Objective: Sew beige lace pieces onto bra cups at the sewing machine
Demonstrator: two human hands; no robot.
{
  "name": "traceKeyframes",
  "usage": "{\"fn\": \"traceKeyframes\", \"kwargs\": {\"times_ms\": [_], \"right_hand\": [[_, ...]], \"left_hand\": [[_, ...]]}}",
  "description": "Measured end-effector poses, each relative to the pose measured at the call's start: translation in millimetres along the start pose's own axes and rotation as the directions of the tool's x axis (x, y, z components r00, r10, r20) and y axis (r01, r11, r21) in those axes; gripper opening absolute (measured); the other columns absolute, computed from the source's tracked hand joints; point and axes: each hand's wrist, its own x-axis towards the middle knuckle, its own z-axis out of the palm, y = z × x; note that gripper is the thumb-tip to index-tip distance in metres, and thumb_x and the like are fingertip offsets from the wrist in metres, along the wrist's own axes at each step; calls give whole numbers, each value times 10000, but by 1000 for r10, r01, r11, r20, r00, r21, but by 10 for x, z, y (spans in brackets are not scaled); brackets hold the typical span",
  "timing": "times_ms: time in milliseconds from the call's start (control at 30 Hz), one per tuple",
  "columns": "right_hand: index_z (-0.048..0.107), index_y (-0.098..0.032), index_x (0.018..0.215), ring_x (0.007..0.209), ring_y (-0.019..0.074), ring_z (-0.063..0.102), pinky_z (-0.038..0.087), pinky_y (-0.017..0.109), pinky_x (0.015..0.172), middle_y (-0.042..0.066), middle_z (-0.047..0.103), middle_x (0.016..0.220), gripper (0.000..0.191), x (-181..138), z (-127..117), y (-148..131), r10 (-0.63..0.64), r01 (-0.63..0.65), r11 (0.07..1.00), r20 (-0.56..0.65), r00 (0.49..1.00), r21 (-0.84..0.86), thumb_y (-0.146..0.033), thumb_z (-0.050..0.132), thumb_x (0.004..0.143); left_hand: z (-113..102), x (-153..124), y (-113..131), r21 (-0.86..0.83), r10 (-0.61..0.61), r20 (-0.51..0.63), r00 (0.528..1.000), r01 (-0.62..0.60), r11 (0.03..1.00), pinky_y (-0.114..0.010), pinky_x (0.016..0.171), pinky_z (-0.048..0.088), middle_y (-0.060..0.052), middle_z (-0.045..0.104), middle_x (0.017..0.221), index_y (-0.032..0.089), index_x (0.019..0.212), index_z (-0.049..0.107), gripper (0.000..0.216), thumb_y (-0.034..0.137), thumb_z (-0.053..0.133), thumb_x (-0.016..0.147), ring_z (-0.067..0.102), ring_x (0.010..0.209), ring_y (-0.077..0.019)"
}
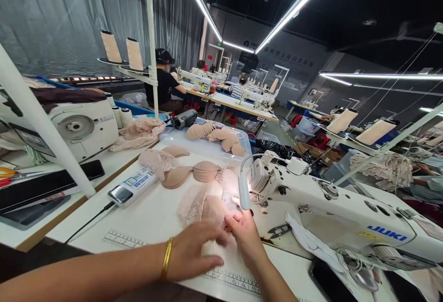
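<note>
While I follow the work from far through the head camera, I see the lace-edged beige fabric piece [207, 206] on the white worktop [152, 221], just left of the brightly lit needle end of the Juki sewing machine [346, 212]. Its lace border points to the left, and its plain part is toward the machine; the long axis I cannot tell with certainty, because folds and fingers cover some of it. The right hand [247, 237] has its grip closed, thumb against forefinger, on the right edge of this piece. The left hand [194, 251], palm down, has a loose grip, with fingers spread and thumb apart, near the piece; whether its fingertips touch it, I cannot tell. Behind, a translucent plastic tray [173, 139] carries beige cup pieces [200, 131], overlapped like a fan. Before this tray, a neat cup stack [206, 172] lies directly on the worktop.
</note>
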Motion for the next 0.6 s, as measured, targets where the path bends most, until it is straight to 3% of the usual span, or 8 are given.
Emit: {"fn": "traceKeyframes", "kwargs": {"times_ms": [33,67,100,167,300,400,533,600], "right_hand": [[427,-183,1417,698,172,578,465,271,674,-34,618,724,710,-51,101,-4,-11,12,999,-28,1000,40,-459,760,854],[401,-192,1443,701,173,580,472,274,683,-34,622,729,744,-121,192,1,-28,31,997,-53,998,66,-462,767,854],[382,-208,1462,710,175,587,482,280,697,-31,628,742,763,-207,272,18,-43,50,995,-76,996,82,-471,767,859],[373,-245,1476,712,173,592,496,288,714,-31,629,757,770,-414,393,84,-66,77,993,-108,992,94,-504,763,865],[386,-270,1474,721,187,614,505,302,704,0,655,832,811,-752,493,229,-72,82,992,-101,992,95,-591,764,833],[343,-290,1501,872,233,664,528,361,822,29,678,953,868,-803,465,215,-44,66,989,-154,987,135,-608,770,816],[363,-307,1496,828,201,629,513,328,830,-23,622,821,826,-760,358,144,-4,31,993,-225,974,112,-560,786,833],[372,-303,1498,787,191,603,509,318,801,-29,596,799,822,-762,319,159,-18,43,994,-224,974,104,-557,785,834]], "left_hand": [[98,-137,75,-303,-220,95,971,239,923,-356,877,507,-83,728,1064,223,1149,639,348,400,750,870,674,979,-244],[183,-232,127,-555,-383,157,910,402,729,-361,869,525,-92,732,1054,218,1179,618,479,466,807,815,694,969,-251],[244,-285,158,-728,-498,159,852,442,524,-355,877,536,-101,734,1055,205,1165,619,533,504,837,781,705,973,-247],[276,-280,170,-924,-636,45,771,274,267,-349,927,538,-133,731,1101,164,1104,641,558,498,885,729,706,1022,-252],[127,-119,127,-943,-709,-284,645,-53,329,-315,890,547,-115,752,1079,138,1028,698,505,287,954,619,699,1020,-262],[61,-70,113,-947,-713,-241,658,1,320,-316,818,558,-95,767,1004,135,1015,714,425,301,910,677,708,962,-266],[78,-76,115,-995,-689,62,722,103,18,-347,798,569,-113,767,946,120,938,713,373,474,762,832,718,931,-290],[95,-75,125,-993,-665,69,743,113,23,-361,829,568,-114,765,955,118,955,716,374,451,797,806,716,971,-307]]}}
